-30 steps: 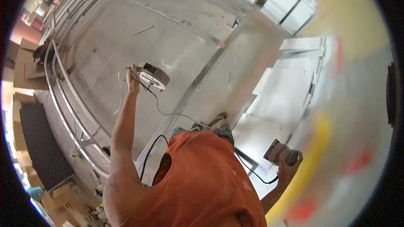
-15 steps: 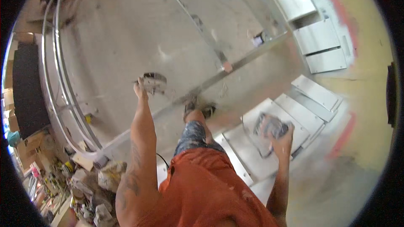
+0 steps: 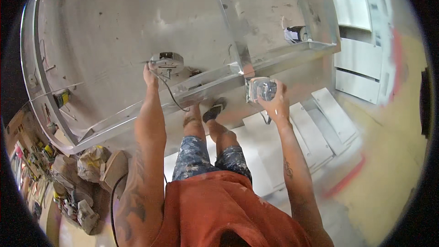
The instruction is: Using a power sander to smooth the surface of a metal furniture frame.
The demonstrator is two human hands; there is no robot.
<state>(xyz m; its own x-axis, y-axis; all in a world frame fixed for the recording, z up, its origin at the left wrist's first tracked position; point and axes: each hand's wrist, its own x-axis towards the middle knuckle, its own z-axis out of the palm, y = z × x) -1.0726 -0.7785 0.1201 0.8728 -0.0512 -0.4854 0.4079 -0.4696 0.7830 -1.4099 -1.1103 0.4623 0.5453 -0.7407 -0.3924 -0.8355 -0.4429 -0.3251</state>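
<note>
My right hand (image 3: 276, 103) grips a boxy grey tool (image 3: 262, 88) that looks like a palm sander, with a flat square plate on its left side. It is held beside the reddish end of a crossbar (image 3: 247, 70), near a large metal frame's lower rail (image 3: 206, 77); contact cannot be made out. My left hand (image 3: 150, 72) is closed at the left edge of a round grey device (image 3: 167, 63), which has a dark slot on top and a cord. The device's kind is unclear. Behind it spreads the frame's broad grey panel (image 3: 114, 32).
White panels (image 3: 311, 132) lie at the right, by my legs. Farther right, white boards (image 3: 359, 59) and a shallow white tray (image 3: 350, 4) rest on the floor. A black-and-white object (image 3: 295, 34) sits in the frame's right bay. Bundled bags (image 3: 93, 162) and clutter stand at lower left.
My right hand has carried the boxy tool from over the white panels up and left to the frame's rail. My left hand remains at the round device. The view has shifted.
</note>
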